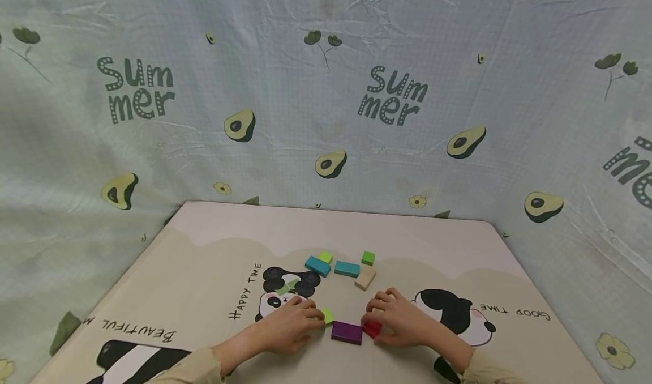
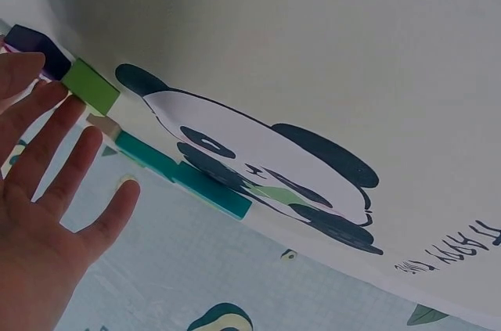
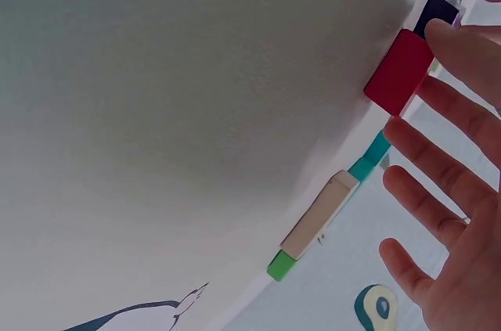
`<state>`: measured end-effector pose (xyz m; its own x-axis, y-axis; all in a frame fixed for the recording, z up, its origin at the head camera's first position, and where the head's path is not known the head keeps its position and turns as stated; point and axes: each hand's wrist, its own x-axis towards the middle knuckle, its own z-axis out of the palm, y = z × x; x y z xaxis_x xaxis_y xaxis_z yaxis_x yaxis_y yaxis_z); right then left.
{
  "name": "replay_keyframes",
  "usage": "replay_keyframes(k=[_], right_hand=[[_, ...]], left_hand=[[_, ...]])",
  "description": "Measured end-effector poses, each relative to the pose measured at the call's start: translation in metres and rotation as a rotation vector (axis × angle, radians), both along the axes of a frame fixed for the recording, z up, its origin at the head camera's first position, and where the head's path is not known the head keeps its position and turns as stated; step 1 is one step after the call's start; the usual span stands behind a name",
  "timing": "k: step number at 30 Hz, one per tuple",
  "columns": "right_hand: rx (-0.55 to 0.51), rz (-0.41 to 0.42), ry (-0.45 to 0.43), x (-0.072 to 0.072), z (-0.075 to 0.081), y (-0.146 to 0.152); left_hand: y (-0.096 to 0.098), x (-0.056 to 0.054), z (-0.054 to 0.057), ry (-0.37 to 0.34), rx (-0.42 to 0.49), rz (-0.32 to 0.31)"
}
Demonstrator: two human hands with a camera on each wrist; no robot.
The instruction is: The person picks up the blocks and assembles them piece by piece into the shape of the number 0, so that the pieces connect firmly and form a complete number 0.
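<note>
A purple rectangular block [image 1: 347,333] lies on the mat between the two hands. My left hand [image 1: 292,324] is at its left, fingertips right at a light green block [image 2: 91,86]; the fingers look spread and fairly straight in the left wrist view. My right hand [image 1: 399,319] pinches a red block [image 3: 399,73], thumb on the near side and fingers on the far side. The red block sits against the right end of the purple one, and the light green block is by its left end.
Farther back lie two blue blocks [image 1: 347,269], a natural wood block [image 1: 365,277], a green cube [image 1: 368,257] and a yellow-green block [image 1: 326,256]. The mat [image 1: 265,220] has printed pandas and lettering. A patterned curtain [image 1: 285,89] rises behind and at both sides.
</note>
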<state>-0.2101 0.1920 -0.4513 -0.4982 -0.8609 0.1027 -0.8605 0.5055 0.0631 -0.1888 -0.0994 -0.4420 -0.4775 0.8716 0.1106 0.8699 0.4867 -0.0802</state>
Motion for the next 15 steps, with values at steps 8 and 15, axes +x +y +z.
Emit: replay_keyframes(k=[8, 15], right_hand=[[-0.030, -0.021, -0.006, -0.0016, 0.0012, -0.0004], [-0.045, -0.109, 0.053, -0.0098, 0.0013, -0.0044]], left_hand=[[-0.0002, -0.0006, -0.0020, 0.009, 0.005, 0.000], [-0.0001, -0.0007, -0.0029, 0.023, 0.006, 0.002]])
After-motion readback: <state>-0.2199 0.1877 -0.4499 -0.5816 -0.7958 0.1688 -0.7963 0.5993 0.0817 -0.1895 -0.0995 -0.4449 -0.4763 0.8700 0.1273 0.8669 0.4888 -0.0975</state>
